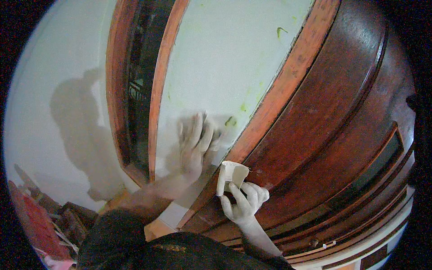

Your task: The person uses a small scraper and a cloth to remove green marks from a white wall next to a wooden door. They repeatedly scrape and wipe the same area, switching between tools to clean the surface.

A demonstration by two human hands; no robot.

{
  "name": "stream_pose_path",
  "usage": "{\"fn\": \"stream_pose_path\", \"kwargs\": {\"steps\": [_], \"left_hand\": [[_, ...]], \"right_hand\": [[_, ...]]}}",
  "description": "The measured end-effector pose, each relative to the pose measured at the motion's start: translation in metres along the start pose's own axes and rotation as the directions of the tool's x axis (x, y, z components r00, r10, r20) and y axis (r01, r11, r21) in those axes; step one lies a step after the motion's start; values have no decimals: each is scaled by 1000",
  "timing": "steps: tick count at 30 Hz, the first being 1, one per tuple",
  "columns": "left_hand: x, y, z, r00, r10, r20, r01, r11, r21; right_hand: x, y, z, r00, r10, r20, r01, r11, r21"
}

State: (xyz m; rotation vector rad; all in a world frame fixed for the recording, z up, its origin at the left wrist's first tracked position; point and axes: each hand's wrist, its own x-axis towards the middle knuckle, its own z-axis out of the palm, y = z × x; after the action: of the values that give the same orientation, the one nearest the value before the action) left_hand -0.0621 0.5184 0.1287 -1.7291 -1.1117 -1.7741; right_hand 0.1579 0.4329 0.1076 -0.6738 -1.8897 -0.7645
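My left hand [197, 141] is dusted white and slightly blurred. It reaches up to the pale wall panel [229, 60] between two wooden frames, fingers apart, palm towards the wall; contact cannot be told for certain. I see nothing held in it, though its palm side is hidden. Lower right, my right hand [244, 202], also coated in white dust, pinches a curled off-white sheet [236, 170], possibly sandpaper, between thumb and fingers. The sheet is in front of the lower part of the reddish wooden door frame [270, 104]. Greenish smudges mark the panel.
A dark brown wooden door [314, 118] fills the right side. Left of the panel, a dark window opening [140, 67] sits within an orange-brown wooden frame [114, 67]. A red item [33, 222] and dark clutter lie lower left. Shadows fall on the left wall [37, 128].
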Motion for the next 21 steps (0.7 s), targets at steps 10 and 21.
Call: {"fn": "stream_pose_path", "kwargs": {"steps": [10, 21], "left_hand": [[21, 0, -3, 1000, 29, 9, -29, 1000, 9], [156, 27, 5, 973, 133, -190, -131, 991, 23]], "right_hand": [[7, -3, 1, 998, -10, -65, 9, 1000, -15], [5, -2, 2, 997, 8, -76, -10, 1000, -26]]}}
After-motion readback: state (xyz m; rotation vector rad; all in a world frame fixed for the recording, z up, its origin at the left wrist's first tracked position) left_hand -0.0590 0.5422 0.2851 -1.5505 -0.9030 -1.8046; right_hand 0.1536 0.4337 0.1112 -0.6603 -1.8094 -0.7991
